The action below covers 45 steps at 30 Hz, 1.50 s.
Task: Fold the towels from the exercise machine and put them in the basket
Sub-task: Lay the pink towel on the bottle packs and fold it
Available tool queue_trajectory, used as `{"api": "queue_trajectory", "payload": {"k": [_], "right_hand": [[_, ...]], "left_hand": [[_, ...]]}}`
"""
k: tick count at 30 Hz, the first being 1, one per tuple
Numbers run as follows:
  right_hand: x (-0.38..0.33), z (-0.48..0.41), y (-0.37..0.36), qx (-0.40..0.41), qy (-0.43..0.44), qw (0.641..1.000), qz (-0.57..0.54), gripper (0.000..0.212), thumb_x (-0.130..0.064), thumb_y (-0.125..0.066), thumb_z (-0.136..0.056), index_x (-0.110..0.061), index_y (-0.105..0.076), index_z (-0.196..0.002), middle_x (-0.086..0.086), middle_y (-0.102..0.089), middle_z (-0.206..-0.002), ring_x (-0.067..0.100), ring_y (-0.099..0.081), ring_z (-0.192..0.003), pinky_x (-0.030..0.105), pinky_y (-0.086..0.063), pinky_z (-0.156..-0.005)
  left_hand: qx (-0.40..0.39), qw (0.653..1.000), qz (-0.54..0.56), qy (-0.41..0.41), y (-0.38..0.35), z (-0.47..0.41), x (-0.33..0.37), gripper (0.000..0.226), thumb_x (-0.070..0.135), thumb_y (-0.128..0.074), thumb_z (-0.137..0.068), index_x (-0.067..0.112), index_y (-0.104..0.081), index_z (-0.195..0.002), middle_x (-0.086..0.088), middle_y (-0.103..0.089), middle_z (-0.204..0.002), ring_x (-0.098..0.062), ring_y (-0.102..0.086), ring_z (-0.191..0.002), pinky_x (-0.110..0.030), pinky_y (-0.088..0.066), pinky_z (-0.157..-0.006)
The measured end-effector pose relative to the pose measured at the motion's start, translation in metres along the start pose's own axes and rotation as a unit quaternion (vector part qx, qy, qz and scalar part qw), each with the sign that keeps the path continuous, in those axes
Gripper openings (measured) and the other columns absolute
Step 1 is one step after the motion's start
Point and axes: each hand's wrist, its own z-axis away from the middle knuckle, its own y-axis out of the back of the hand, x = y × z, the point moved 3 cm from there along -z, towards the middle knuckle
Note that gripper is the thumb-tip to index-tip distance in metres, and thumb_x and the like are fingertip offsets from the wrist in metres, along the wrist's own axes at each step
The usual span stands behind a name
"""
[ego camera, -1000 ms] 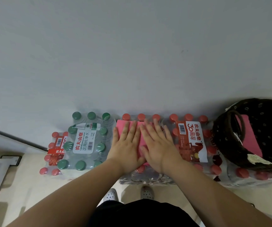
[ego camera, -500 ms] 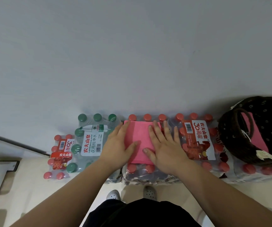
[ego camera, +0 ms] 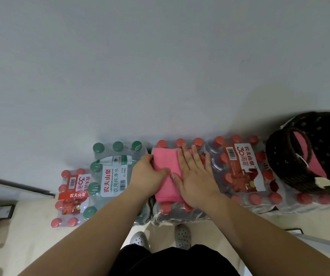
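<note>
A folded pink towel (ego camera: pixel 166 162) lies on a shrink-wrapped pack of red-capped water bottles (ego camera: pixel 177 211) against the wall. My left hand (ego camera: pixel 145 176) is at the towel's left edge, thumb lying on top and fingers curled round the edge. My right hand (ego camera: pixel 195 176) lies flat on the towel's right half with fingers straight and spread. The dark woven basket (ego camera: pixel 275 156) stands on bottle packs at the far right, and a second pink towel (ego camera: pixel 317 166) lies inside it.
Packs of water bottles line the wall: a green-capped pack (ego camera: pixel 110 176) and a small red-capped pack (ego camera: pixel 70 196) to the left, a red-labelled pack (ego camera: pixel 241 168) between towel and basket. My shoes (ego camera: pixel 182 236) are on the pale floor below.
My left hand has slid off the towel's top to its left edge and taken hold there. My right hand has stayed flat on the right half, so more of the towel shows.
</note>
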Motion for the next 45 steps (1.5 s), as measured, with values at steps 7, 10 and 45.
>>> {"api": "queue_trajectory", "payload": {"k": [7, 10, 45], "right_hand": [[-0.010, 0.009, 0.008, 0.017, 0.045, 0.999, 0.002, 0.073, -0.058, -0.010, -0.100, -0.018, 0.008, -0.157, 0.000, 0.019, -0.164, 0.021, 0.027, -0.149, 0.057, 0.013, -0.119], [-0.014, 0.021, 0.005, -0.022, 0.097, 0.995, 0.028, 0.073, -0.058, -0.013, -0.100, -0.017, 0.006, -0.157, 0.001, 0.016, -0.165, 0.022, 0.025, -0.149, 0.057, 0.010, -0.119], [0.029, -0.008, 0.025, -0.072, 0.172, 0.979, -0.082, 0.085, -0.074, -0.002, -0.091, -0.023, 0.018, -0.156, -0.008, 0.023, -0.163, 0.012, 0.033, -0.145, 0.050, 0.016, -0.120]], "left_hand": [[0.060, 0.997, -0.031, -0.026, 0.022, -0.002, 0.001, 0.042, 0.016, -0.073, -0.076, 0.013, -0.061, -0.117, 0.005, -0.062, -0.088, -0.019, -0.062, -0.083, -0.028, -0.047, -0.071], [0.057, 0.997, -0.058, -0.018, 0.034, -0.004, 0.002, 0.046, 0.020, -0.075, -0.076, 0.013, -0.059, -0.118, -0.002, -0.066, -0.099, -0.024, -0.063, -0.091, -0.033, -0.051, -0.080], [-0.029, 0.875, -0.450, -0.180, -0.067, 0.013, 0.017, 0.091, 0.062, -0.019, -0.084, 0.023, 0.029, -0.151, -0.004, 0.036, -0.158, -0.026, 0.039, -0.142, -0.058, 0.014, -0.118]]}}
